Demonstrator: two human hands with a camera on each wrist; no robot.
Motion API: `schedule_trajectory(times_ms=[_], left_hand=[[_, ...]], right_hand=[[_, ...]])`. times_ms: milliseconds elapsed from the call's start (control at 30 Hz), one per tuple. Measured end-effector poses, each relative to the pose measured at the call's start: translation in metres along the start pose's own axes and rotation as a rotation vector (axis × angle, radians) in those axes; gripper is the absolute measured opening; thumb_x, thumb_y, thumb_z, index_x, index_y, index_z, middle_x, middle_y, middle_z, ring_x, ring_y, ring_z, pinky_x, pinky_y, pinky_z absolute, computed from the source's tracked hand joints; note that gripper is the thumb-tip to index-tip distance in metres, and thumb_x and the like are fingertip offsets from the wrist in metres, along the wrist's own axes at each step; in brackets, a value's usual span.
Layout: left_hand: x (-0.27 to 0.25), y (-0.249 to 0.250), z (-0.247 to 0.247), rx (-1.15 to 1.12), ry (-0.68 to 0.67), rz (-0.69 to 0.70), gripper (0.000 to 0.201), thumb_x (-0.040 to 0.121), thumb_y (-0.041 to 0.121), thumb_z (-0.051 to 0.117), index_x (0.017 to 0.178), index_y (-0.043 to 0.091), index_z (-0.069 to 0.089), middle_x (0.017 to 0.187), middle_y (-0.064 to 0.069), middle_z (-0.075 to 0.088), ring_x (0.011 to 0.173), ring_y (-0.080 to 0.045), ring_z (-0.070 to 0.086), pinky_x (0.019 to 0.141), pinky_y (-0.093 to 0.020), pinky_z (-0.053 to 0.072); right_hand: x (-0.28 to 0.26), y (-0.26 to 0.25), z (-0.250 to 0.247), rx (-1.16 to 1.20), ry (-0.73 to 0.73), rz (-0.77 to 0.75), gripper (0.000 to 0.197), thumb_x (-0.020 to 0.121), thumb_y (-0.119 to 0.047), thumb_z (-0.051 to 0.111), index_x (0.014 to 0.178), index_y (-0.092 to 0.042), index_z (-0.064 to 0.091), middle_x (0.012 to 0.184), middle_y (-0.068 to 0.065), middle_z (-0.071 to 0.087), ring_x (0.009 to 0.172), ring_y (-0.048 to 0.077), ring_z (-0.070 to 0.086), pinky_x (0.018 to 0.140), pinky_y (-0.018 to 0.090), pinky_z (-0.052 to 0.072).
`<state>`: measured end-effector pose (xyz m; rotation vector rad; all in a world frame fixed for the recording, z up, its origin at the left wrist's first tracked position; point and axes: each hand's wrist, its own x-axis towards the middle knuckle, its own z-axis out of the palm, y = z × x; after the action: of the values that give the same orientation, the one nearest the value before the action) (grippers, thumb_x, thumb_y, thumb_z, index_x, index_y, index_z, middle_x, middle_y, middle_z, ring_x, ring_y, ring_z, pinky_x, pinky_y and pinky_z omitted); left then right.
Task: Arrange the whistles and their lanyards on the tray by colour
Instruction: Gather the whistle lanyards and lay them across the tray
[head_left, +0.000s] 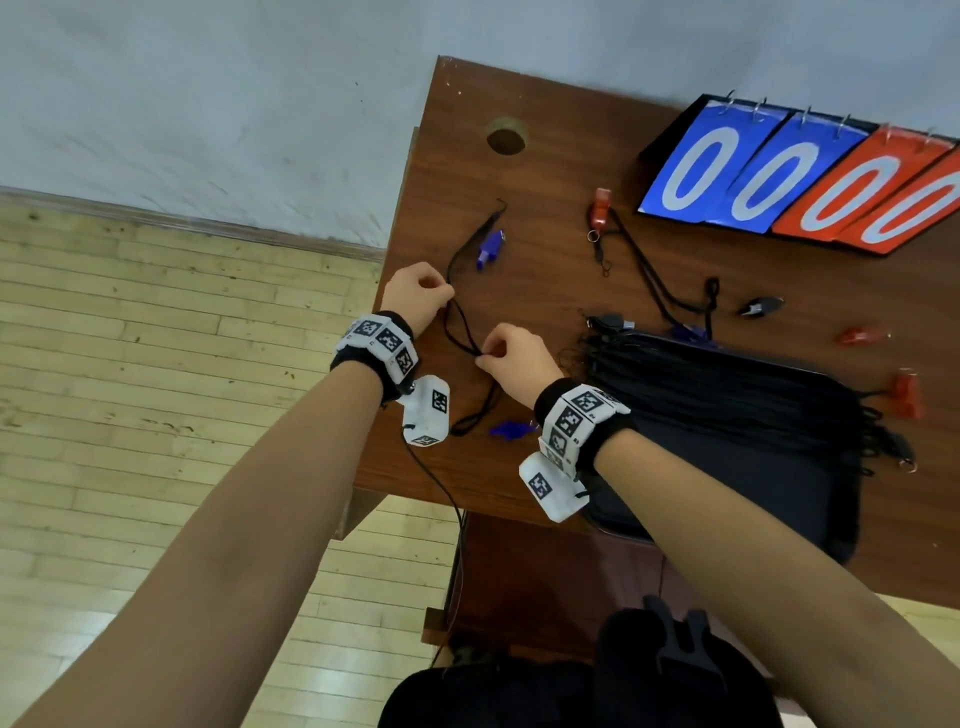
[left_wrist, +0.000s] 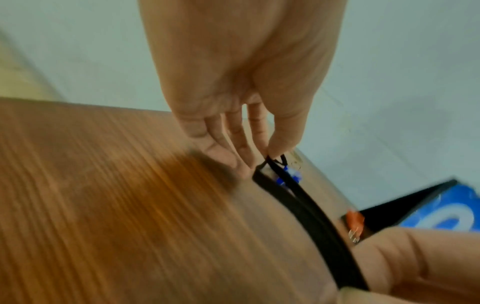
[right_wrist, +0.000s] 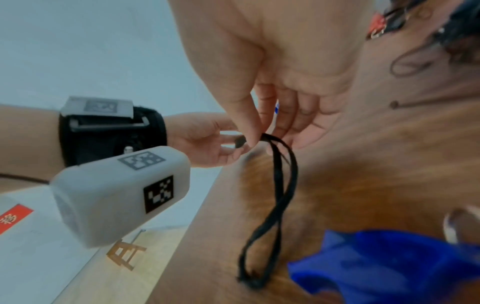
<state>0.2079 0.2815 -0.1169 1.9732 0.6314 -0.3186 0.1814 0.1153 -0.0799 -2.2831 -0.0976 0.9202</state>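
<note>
A black lanyard (head_left: 460, 322) is stretched above the brown table (head_left: 545, 171) between my two hands. My left hand (head_left: 441, 296) pinches it with thumb and forefinger (left_wrist: 270, 153). My right hand (head_left: 485, 353) pinches the same lanyard (right_wrist: 279, 185) a little nearer to me. One blue whistle (head_left: 490, 249) lies beyond the left hand, a second blue whistle (head_left: 511, 428) lies just under my right wrist (right_wrist: 384, 265). A black tray (head_left: 779, 493) to the right carries a bundle of black lanyards (head_left: 727, 395).
A red whistle (head_left: 598, 210) with its lanyard lies mid-table, a black whistle (head_left: 761, 306) and more red whistles (head_left: 906, 392) lie right of it. A blue and red flip scoreboard (head_left: 800, 176) stands at the back right. The table's left edge (head_left: 402, 218) is by my left hand.
</note>
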Motion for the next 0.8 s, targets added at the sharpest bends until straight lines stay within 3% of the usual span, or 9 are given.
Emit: schedule_trajectory(times_ms=[33, 133, 200, 267, 467, 567, 800], left_hand=[[-0.005, 0.005, -0.001, -0.22, -0.011, -0.049, 0.012, 0.085, 0.011, 0.059, 0.075, 0.015, 0.054, 0.089, -0.011, 0.068, 0.087, -0.026, 0.066, 0.08, -0.038, 0.056], [-0.02, 0.019, -0.005, -0.851, -0.021, -0.168, 0.014, 0.091, 0.001, 0.049, 0.082, 0.011, 0.047, 0.085, -0.013, 0.07, 0.078, -0.021, 0.071, 0.072, -0.03, 0.057], [-0.028, 0.029, -0.008, -1.036, 0.002, -0.183, 0.009, 0.093, 0.0, 0.046, 0.097, 0.007, 0.051, 0.078, -0.007, 0.072, 0.073, -0.016, 0.07, 0.069, -0.027, 0.057], [-0.036, 0.038, -0.008, -1.124, -0.007, -0.192, 0.021, 0.093, 0.002, 0.047, 0.113, 0.006, 0.05, 0.079, -0.003, 0.072, 0.071, -0.012, 0.069, 0.066, -0.024, 0.055], [-0.056, 0.053, -0.003, -1.296, 0.024, -0.277, 0.038, 0.094, 0.015, 0.051, 0.131, 0.005, 0.047, 0.103, -0.007, 0.07, 0.081, -0.015, 0.069, 0.064, -0.026, 0.055], [-0.072, 0.061, 0.006, -1.273, 0.115, -0.263, 0.026, 0.096, 0.015, 0.048, 0.122, 0.011, 0.051, 0.1, -0.006, 0.071, 0.084, -0.015, 0.069, 0.067, -0.028, 0.055], [-0.119, 0.069, 0.045, -1.11, 0.233, -0.169, 0.02, 0.1, 0.01, 0.038, 0.105, 0.007, 0.058, 0.1, -0.012, 0.07, 0.089, -0.018, 0.071, 0.071, -0.028, 0.056]], right_hand=[[-0.005, -0.001, -0.006, 0.018, 0.011, -0.021, 0.016, 0.091, -0.02, 0.058, 0.104, -0.011, 0.059, 0.099, -0.002, 0.053, 0.088, 0.014, 0.046, 0.068, 0.023, 0.037], [-0.017, -0.003, -0.02, 0.115, 0.029, -0.084, 0.006, 0.089, -0.018, 0.06, 0.093, -0.015, 0.056, 0.094, 0.006, 0.066, 0.083, 0.018, 0.06, 0.071, 0.028, 0.048], [-0.027, -0.003, -0.029, 0.189, 0.034, -0.107, 0.008, 0.089, -0.015, 0.061, 0.085, -0.018, 0.054, 0.086, 0.009, 0.069, 0.067, 0.014, 0.062, 0.066, 0.027, 0.049], [-0.039, 0.0, -0.039, 0.224, 0.054, -0.123, 0.013, 0.09, -0.015, 0.06, 0.081, -0.019, 0.052, 0.083, 0.01, 0.068, 0.058, 0.012, 0.058, 0.058, 0.023, 0.046], [-0.077, 0.035, -0.075, 0.277, 0.146, -0.117, 0.007, 0.092, -0.016, 0.058, 0.087, -0.012, 0.056, 0.071, 0.001, 0.06, 0.051, 0.012, 0.05, 0.049, 0.019, 0.041], [-0.097, 0.067, -0.092, 0.256, 0.174, -0.126, 0.007, 0.093, -0.017, 0.057, 0.089, -0.012, 0.059, 0.07, 0.001, 0.059, 0.051, 0.011, 0.049, 0.049, 0.018, 0.04], [-0.137, 0.135, -0.138, 0.389, 0.187, -0.053, 0.009, 0.093, -0.013, 0.058, 0.092, -0.007, 0.065, 0.063, 0.003, 0.06, 0.046, 0.011, 0.044, 0.042, 0.017, 0.037]])
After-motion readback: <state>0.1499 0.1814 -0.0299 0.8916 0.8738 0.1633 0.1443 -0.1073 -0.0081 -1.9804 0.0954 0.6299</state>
